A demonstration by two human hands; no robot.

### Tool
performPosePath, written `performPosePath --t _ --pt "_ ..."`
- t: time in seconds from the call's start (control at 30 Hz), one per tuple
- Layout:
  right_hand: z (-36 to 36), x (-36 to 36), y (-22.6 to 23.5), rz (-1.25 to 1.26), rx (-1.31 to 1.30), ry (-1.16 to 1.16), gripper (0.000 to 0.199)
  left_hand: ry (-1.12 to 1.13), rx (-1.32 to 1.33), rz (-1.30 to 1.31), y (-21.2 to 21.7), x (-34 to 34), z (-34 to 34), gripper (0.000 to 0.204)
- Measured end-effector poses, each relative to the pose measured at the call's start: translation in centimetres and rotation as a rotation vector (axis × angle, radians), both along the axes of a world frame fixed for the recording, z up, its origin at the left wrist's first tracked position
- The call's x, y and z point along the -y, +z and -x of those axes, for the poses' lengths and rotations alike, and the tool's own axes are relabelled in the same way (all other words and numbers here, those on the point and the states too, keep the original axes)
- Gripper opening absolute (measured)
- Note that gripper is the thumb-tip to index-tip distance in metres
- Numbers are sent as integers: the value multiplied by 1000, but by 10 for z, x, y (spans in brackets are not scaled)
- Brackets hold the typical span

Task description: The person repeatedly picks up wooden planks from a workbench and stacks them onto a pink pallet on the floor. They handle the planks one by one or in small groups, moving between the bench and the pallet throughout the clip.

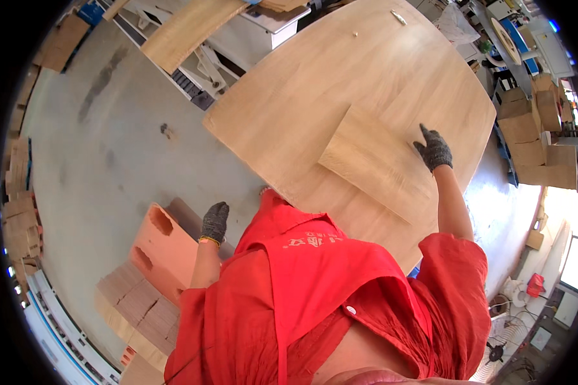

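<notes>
A small plywood sheet (372, 160) lies tilted on a large stack of plywood panels (315, 83). My right hand (435, 149), in a dark grey glove, rests on the small sheet's far right edge with the fingers spread. My left hand (214, 221), also gloved, hangs loosely curled over the floor next to an orange hollow clay block (162, 250) and holds nothing. My red shirt (315, 301) fills the lower middle of the view.
Concrete floor (103, 141) lies at the left. A stack of small wood pieces (138, 311) sits under the orange block. A white machine (237, 38) with a long board (186, 29) stands at the top. Cardboard boxes (533, 135) and a fan (498, 346) are on the right.
</notes>
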State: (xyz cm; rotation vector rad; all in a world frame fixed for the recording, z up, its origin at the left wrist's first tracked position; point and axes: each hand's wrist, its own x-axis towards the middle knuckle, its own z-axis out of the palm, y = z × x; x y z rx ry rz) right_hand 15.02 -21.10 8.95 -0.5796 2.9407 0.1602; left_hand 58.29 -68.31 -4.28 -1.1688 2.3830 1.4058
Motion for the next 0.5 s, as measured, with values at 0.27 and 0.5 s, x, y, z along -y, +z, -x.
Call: performPosePath --t 0.27,0.5 --pt "1 140 25 550 313 39 62 93 84 -171 -111 11 -48 41" --pt "-7 328 15 1424 1122 -190 53 42 252 -176 -127 22 -50 38"
